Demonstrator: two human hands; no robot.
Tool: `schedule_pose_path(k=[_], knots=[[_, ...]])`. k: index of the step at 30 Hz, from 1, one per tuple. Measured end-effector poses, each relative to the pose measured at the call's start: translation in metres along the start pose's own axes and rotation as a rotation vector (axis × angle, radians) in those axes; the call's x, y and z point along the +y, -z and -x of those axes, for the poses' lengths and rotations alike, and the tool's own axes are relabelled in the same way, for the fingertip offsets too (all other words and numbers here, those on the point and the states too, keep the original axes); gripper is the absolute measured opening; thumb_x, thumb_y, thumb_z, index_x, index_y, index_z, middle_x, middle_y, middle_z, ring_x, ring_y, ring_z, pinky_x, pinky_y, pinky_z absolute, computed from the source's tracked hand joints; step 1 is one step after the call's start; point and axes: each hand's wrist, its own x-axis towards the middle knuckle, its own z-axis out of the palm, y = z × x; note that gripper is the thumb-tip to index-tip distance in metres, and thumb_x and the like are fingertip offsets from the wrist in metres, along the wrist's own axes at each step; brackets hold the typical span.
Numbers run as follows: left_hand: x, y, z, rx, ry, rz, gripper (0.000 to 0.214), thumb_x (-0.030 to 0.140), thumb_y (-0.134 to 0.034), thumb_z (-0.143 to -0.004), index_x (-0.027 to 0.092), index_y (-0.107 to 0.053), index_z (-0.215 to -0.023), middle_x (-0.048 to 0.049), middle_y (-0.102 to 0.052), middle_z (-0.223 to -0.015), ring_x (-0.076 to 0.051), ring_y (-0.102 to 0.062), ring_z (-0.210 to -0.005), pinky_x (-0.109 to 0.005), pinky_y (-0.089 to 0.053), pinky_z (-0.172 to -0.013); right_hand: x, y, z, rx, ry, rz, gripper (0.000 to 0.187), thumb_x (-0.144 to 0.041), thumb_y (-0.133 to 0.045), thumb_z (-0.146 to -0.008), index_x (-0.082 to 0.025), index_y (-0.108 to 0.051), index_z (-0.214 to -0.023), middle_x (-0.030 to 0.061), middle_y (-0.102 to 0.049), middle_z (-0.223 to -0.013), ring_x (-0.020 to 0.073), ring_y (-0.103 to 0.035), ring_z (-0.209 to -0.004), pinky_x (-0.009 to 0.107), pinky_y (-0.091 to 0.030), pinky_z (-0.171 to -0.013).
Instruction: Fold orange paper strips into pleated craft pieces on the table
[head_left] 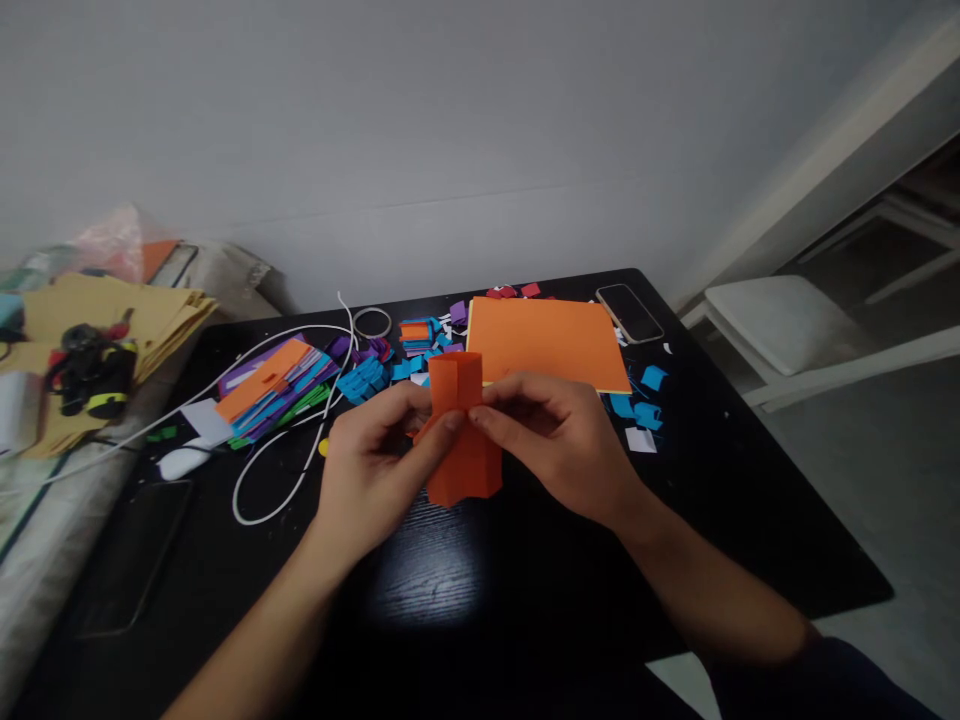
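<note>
A folded orange paper piece (463, 430) is held upright over the black table (480, 600), a little above its middle. My left hand (375, 460) pinches its left side with thumb and fingers closed on it. My right hand (555, 440) grips its right side the same way, fingertips meeting the left ones at the paper's waist. Behind the hands lies a flat stack of orange sheets (546, 342).
Folded blue, purple and orange paper bits (367, 378) and a stack of coloured strips (274, 388) lie at the back left, with a white cable (300, 440) looping across. A phone (628, 311) lies at the back right. A white chair (780, 320) stands right of the table.
</note>
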Motion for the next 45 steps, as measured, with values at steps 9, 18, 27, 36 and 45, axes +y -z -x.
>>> schedule_pose_path(k=[9, 18, 27, 36, 45], knots=[[0.001, 0.0005, -0.0013, 0.002, -0.034, 0.048, 0.006, 0.026, -0.072, -0.095, 0.022, -0.077, -0.097, -0.0003, -0.074, -0.086, -0.013, -0.063, -0.073, -0.025, -0.051, -0.067, -0.0006, 0.0007, 0.0003, -0.007, 0.007, 0.014, 0.005, -0.025, -0.082, -0.088, -0.022, -0.078, -0.09, 0.0003, -0.077, -0.086, 0.0133, -0.072, -0.079, 0.024, -0.059, -0.071], [-0.0002, 0.0018, -0.0003, -0.018, -0.039, 0.008, 0.008, 0.026, -0.074, -0.094, 0.023, -0.078, -0.1, 0.0007, -0.073, -0.084, -0.013, -0.063, -0.074, -0.025, -0.052, -0.068, -0.0024, -0.0016, 0.002, -0.003, 0.045, 0.054, 0.005, -0.026, -0.077, -0.091, -0.021, -0.077, -0.09, 0.0017, -0.077, -0.088, 0.0147, -0.072, -0.08, 0.027, -0.059, -0.072], [-0.001, 0.0001, 0.002, 0.084, 0.042, 0.049, 0.008, 0.029, -0.075, -0.094, 0.024, -0.079, -0.099, 0.0013, -0.075, -0.084, -0.013, -0.064, -0.071, -0.023, -0.052, -0.065, -0.0039, 0.0073, -0.0008, 0.032, 0.027, 0.133, 0.004, -0.022, -0.074, -0.092, -0.021, -0.075, -0.089, 0.0008, -0.076, -0.087, 0.0145, -0.072, -0.08, 0.026, -0.059, -0.072], [-0.0022, -0.0006, 0.0023, 0.069, 0.04, -0.101, 0.016, 0.036, -0.075, -0.093, 0.021, -0.079, -0.095, -0.0014, -0.074, -0.081, -0.013, -0.062, -0.065, -0.026, -0.047, -0.057, -0.0022, 0.0021, -0.0002, -0.032, -0.003, 0.186, 0.008, -0.029, -0.08, -0.09, -0.022, -0.079, -0.093, 0.0002, -0.079, -0.088, 0.0147, -0.073, -0.08, 0.027, -0.057, -0.071], [-0.0013, 0.0048, 0.0007, 0.082, 0.089, -0.112, 0.025, 0.038, -0.077, -0.092, 0.02, -0.07, -0.075, 0.0015, -0.065, -0.067, -0.012, -0.054, -0.056, -0.026, -0.041, -0.05, -0.0065, 0.0078, 0.0001, -0.011, 0.021, 0.25, 0.012, -0.032, -0.073, -0.097, -0.023, -0.079, -0.095, 0.0023, -0.08, -0.094, 0.0184, -0.075, -0.088, 0.031, -0.059, -0.077]])
